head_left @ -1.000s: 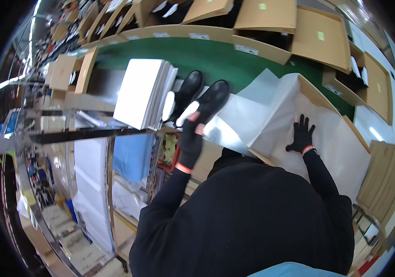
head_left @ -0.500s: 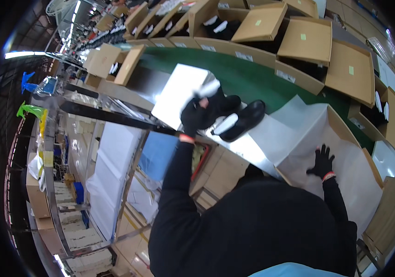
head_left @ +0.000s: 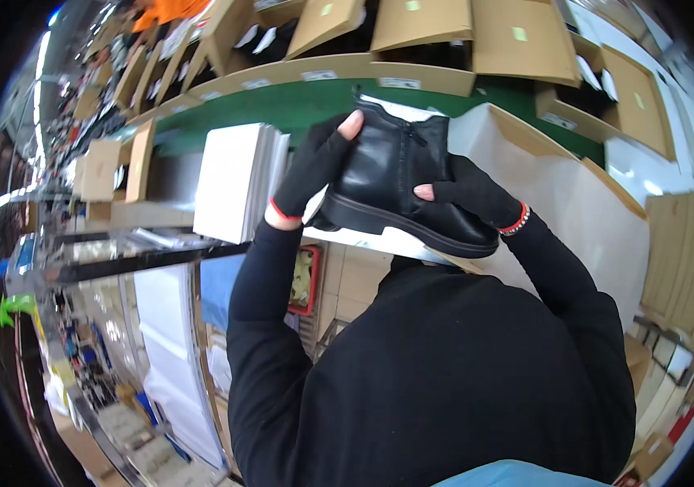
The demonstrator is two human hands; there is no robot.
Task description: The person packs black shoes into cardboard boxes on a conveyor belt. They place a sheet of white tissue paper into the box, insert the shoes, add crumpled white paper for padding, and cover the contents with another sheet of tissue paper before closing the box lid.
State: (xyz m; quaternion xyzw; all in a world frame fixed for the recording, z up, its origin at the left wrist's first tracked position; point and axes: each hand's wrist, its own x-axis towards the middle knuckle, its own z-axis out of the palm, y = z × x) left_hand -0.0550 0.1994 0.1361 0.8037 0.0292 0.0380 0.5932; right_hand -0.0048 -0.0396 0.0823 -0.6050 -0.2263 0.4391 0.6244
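A black ankle boot (head_left: 379,166) with a side zipper is held up in front of me, its toe pointing to the lower right. My left hand (head_left: 318,158), in a black fingerless glove, grips the shaft at its left side, thumb on the leather. Wrapped over the front of the boot is my right hand (head_left: 473,191), gloved alike, its thumb pressed near the zipper's lower end. White paper shows at the boot's opening. Just right of the boot lies an open cardboard box (head_left: 590,187) lined with white tissue paper. Part of another dark shoe seems to show behind the boot's heel.
A stack of white sheets (head_left: 229,183) stands on the bench to the left. Beyond runs a green conveyor belt (head_left: 306,109) lined with open shoe boxes (head_left: 420,73). Flat brown cartons (head_left: 676,268) lean at the right; a red basket (head_left: 306,280) is below the bench.
My right hand has left the tissue-lined box and now holds the boot together with my left hand. The boot has been raised from the bench, and the view has turned rightward.
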